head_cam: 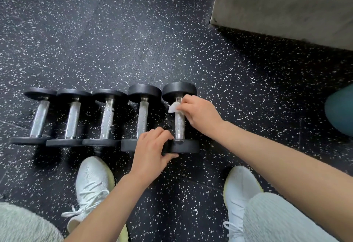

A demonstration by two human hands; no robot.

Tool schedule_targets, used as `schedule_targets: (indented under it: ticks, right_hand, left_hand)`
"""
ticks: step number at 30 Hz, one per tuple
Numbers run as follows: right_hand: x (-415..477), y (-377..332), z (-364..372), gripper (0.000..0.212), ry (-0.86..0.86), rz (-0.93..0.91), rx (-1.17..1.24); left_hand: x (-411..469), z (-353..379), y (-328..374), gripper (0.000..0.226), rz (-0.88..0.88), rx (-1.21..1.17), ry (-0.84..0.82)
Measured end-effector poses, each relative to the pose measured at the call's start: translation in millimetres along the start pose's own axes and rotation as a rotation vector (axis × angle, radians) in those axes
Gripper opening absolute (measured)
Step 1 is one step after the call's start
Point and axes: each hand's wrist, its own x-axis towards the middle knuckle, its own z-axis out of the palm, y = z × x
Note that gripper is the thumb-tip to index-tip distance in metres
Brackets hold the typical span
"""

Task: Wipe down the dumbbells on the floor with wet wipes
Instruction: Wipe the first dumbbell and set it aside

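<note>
Five dumbbells (pixel 107 119) with black round heads and knurled chrome handles lie in a row across left-centre frame, on a black rubber floor with white speckles (pixel 133 41). Work is on the rightmost dumbbell (pixel 179 127), centre frame.

Right hand (pixel 200 114): fingers closed, pinching a crumpled white wet wipe (pixel 174 107) against the far end of that handle, just under the far head. Left hand (pixel 152 150): fingers curled over the near head, thumb on its front face, clamped on to steady it.

Progress, my read: this is the handle wipe, and the wipe sits at the far end, so the rest of the handle and both heads are likely left. Other four: can't tell if wiped, no wet marks I'd trust. Working right to left, this is one of five; left to right, it's the last. The frame doesn't settle it.

Clearances:
- The rightmost dumbbell's near head touches or nearly touches its neighbour's head on the left. The gap between the two handles is narrow, so it's tight for wrapping fingers round.
- Right of the dumbbell is open floor, so rolling it that way looks free. Beyond the far heads there is open floor too.
- Grey concrete block (pixel 286 3), upper right, well apart.
- Teal rounded object (pixel 342 112) at right edge, partly cut off, well apart.
- White sneakers (pixel 91 182) in lower frame. The left one sits just beside the middle dumbbells' near heads, which limits pull-back there.
</note>
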Motion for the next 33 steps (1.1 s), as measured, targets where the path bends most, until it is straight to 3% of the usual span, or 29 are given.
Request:
schedule_targets:
  ticks: [7,14,21,27,33]
  right_hand:
    - [-39,-10,-1,0.026,-0.191,-0.208,0.090]
    - [-6,0,0,0.028,-0.084,-0.099,0.081]
    - [-30,-7,-14,0.021,-0.236,-0.227,0.152]
    - [-9,-2,-15,0.016,-0.080,-0.061,0.140]
    - [-34,-4,-14,0.030,-0.250,-0.202,0.142]
  left_hand:
    - [0,2,0,0.055,-0.006,0.024,0.000]
    - [0,-2,1,0.053,-0.013,0.017,-0.003]
    - [0,4,3,0.053,-0.007,0.014,-0.007]
    - [2,1,5,0.053,-0.012,0.007,-0.010]
    - [2,7,12,0.053,-0.001,0.035,-0.003]
